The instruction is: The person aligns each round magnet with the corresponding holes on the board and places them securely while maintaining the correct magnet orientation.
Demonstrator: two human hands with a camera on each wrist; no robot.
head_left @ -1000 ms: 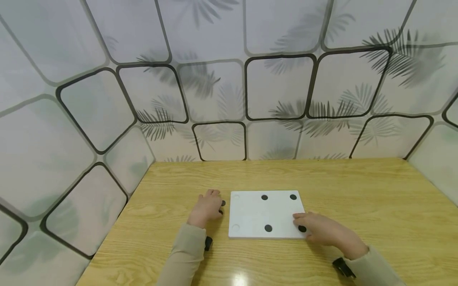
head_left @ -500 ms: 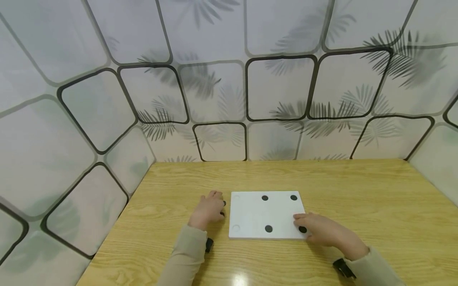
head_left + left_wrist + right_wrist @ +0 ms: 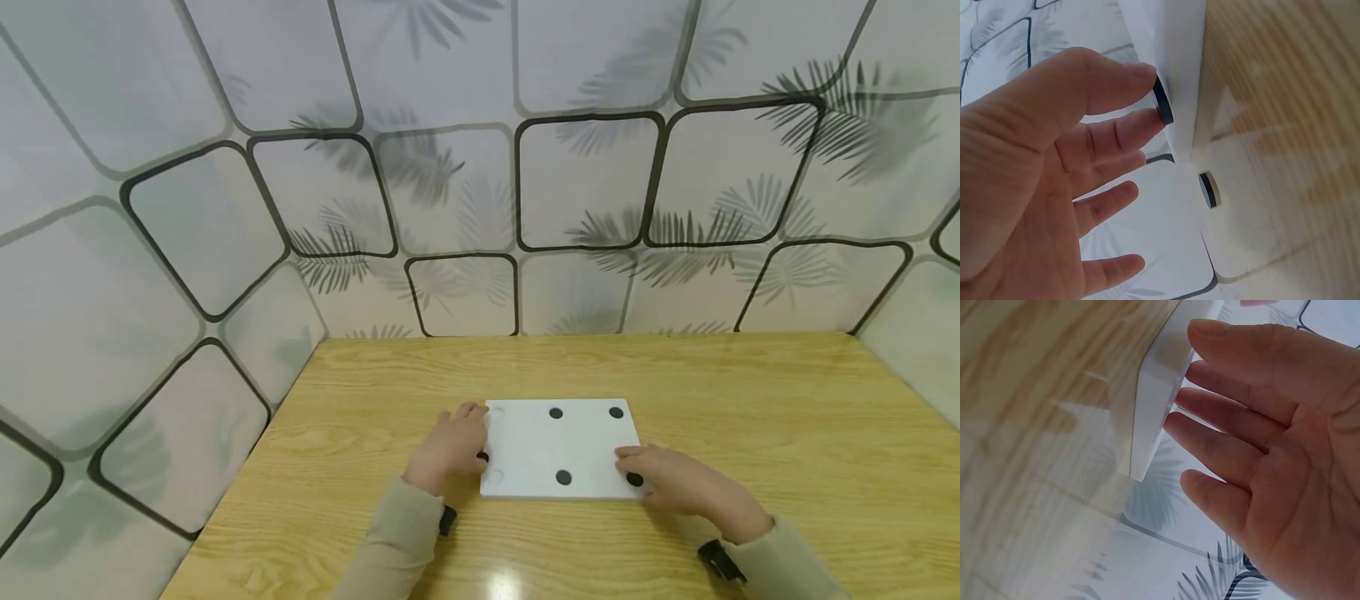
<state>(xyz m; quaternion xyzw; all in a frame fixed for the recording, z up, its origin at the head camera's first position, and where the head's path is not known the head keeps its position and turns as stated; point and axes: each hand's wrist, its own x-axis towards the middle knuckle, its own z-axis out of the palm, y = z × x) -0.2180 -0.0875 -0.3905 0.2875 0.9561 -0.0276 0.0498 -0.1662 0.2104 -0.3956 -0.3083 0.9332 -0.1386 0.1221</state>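
Observation:
My left hand (image 3: 452, 446) is at the left end of a flat white board (image 3: 525, 450). Its thumb and index finger pinch a thin black disc (image 3: 1163, 103) on edge, right at the board, while the other fingers spread loosely. A second black disc (image 3: 1210, 190) lies on the table beside the board in the left wrist view; in the head view my left hand hides it. My right hand (image 3: 671, 482) rests at the board's near right corner with fingers relaxed, next to a black disc (image 3: 634, 479) set in the board.
More black discs sit in the board, including one at the near middle (image 3: 563, 477) and one at the far right (image 3: 616, 412). Two round pale recesses show at its left end, one the near recess (image 3: 495, 477). Wooden table (image 3: 787, 417) meets a patterned wall (image 3: 585, 183) behind.
My left hand has moved right from the table beside the board to the board's left edge, carrying one black disc. My right hand stays in place.

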